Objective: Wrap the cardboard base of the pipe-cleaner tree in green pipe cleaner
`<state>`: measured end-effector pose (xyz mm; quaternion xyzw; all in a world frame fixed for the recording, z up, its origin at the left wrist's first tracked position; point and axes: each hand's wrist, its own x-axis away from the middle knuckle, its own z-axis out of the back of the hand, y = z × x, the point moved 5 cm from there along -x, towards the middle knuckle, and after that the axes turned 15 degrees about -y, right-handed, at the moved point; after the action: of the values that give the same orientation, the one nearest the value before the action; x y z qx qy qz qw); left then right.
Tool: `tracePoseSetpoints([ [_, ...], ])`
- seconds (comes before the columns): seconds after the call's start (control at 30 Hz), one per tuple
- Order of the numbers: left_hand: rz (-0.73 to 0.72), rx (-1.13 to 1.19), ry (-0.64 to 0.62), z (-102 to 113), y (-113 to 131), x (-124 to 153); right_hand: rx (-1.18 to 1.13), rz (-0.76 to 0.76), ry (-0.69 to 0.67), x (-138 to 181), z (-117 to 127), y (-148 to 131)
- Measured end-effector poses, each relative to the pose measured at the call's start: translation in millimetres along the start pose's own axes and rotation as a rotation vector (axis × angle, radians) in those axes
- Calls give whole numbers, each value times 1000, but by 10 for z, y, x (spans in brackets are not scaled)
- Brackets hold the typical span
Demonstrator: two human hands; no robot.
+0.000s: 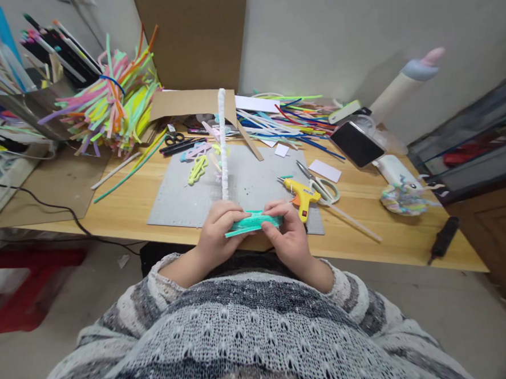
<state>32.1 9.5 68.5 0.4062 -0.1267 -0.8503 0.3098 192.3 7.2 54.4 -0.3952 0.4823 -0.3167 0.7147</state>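
Observation:
My left hand [223, 225] and my right hand [291, 235] are both closed on a turquoise piece [255, 221] that looks made of pipe cleaners laid side by side. They hold it low, over the front edge of the grey cutting mat [179, 202]. Both thumbs press on its near face, and fingers hide its ends. A white fuzzy wrapped stick [223, 142] runs away from my left hand; its near end meets the fingers, and I cannot tell whether they touch it. A yellow glue gun [303, 197] lies just beyond my right hand, beside scissors [325, 188].
A bundle of coloured pipe cleaners [112, 101] stands at the left beside a pen holder [48, 105]. Loose pipe cleaners [278, 125] cover the back. A phone [358, 144] and a fuzzy multicoloured craft piece [402, 198] are at the right. A black cable [75, 216] crosses the left side.

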Motion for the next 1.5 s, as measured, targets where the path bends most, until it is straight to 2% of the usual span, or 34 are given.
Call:
tracePoseSetpoints([
  [0.1,22,105,-10,-46,-22,-24,-23,-2,23,-1,17,40],
  [0.27,74,97,-21,-62,-79,-95,-64,-26,70,-80,106,99],
  [0.43,220,65,46,-77,-225,51,-191,-68,146,-105,222,258],
  [0.67,319,134,13,-161,-385,193,-393,-78,220,-48,283,395],
  [0.77,428,219,33,-193,-438,232,-441,-68,248,-17,283,399],
  [0.87,545,223,-14,-219,-450,252,-503,-65,310,14,288,416],
  [0.93,497,172,-10,-175,-390,205,-570,-67,352,14,291,425],
  [1.03,298,111,83,-43,-237,68,-701,-88,395,-40,298,407],
  [1.2,127,212,125,44,-92,-128,-944,-200,400,-234,343,300],
  [1.37,133,193,81,1,-69,-153,-1133,-304,354,-410,460,237],
  [1.5,158,171,18,-42,-83,-141,-1237,-349,388,-475,572,306],
])
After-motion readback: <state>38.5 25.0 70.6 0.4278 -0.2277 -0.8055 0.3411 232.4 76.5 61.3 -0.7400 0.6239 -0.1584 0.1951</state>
